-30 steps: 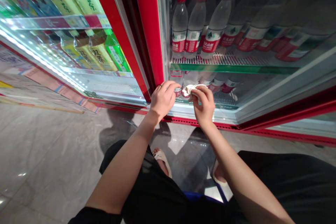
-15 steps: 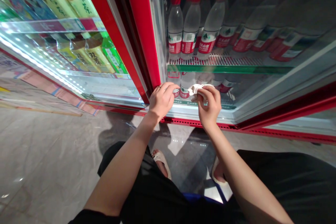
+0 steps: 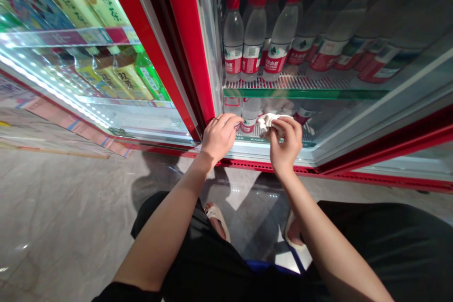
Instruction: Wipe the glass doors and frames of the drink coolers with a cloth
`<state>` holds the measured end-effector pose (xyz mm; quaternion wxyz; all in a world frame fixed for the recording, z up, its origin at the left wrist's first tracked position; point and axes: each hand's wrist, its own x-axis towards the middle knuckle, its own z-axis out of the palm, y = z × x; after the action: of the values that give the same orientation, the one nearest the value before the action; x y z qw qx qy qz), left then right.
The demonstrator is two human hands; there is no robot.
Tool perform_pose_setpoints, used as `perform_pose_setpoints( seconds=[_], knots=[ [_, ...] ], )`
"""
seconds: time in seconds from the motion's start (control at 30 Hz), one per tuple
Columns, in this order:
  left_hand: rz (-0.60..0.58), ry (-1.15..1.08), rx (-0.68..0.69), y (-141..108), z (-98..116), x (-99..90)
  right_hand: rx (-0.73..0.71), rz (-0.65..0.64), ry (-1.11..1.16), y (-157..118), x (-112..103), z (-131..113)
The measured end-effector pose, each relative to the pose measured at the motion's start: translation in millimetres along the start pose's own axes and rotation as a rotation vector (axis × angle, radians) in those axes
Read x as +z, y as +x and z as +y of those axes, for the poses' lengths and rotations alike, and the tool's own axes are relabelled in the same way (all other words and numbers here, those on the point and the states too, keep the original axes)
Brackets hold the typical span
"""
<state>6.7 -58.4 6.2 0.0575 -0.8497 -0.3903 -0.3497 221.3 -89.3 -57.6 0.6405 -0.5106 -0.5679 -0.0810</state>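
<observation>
One white cloth (image 3: pixel 266 121) is pinched in my right grip (image 3: pixel 287 140) before the lower bottles (image 3: pixel 248 125); I cannot tell whether my left grip (image 3: pixel 220 137), near the red frame (image 3: pixel 203 75), holds anything. Firm pinching seems best.

The left grip (image 3: pixel 221 137) is left of the cloth (image 3: pixel 268 121) in the right grip (image 3: pixel 287 144), bottles (image 3: pixel 249 121) behind.

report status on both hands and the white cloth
Right hand holds crumpled white cloth. Left hand beside red cooler frame, grip unclear. Water bottles beyond.
</observation>
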Motion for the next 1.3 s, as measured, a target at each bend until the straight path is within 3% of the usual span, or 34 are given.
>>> perform_pose_setpoints(
  seconds=[0.1, 0.3, 0.53, 0.63, 0.73, 0.8, 1.03, 1.3],
  knots=[
    [-0.029, -0.004, -0.009, 0, 1, 1.1, 0.010, -0.011, -0.011, 8, 1, -5],
    [-0.045, 0.013, -0.014, 0, 3, 1.8, -0.015, -0.199, 0.032, -4, 5, -4],
    [-0.033, 0.029, 0.034, 2, 7, 1.6, 0.007, -0.043, -0.038, 6, -5, 2],
    [-0.031, 0.031, 0.031, 3, 9, 1.7, -0.003, -0.093, -0.025, 11, 0, -5],
    [-0.031, 0.035, 0.031, 4, 11, 1.1, -0.032, -0.195, 0.040, 3, 4, -7],
    [-0.035, 0.029, 0.033, 5, 13, 0.6, -0.017, -0.194, 0.044, -5, 3, -3],
    [-0.056, 0.000, 0.046, 7, 16, 1.5, 0.076, 0.040, -0.056, 3, -2, 3],
    [-0.047, 0.008, 0.048, 9, 15, 5.4, -0.021, -0.103, -0.015, 2, 4, -5]
  ],
)
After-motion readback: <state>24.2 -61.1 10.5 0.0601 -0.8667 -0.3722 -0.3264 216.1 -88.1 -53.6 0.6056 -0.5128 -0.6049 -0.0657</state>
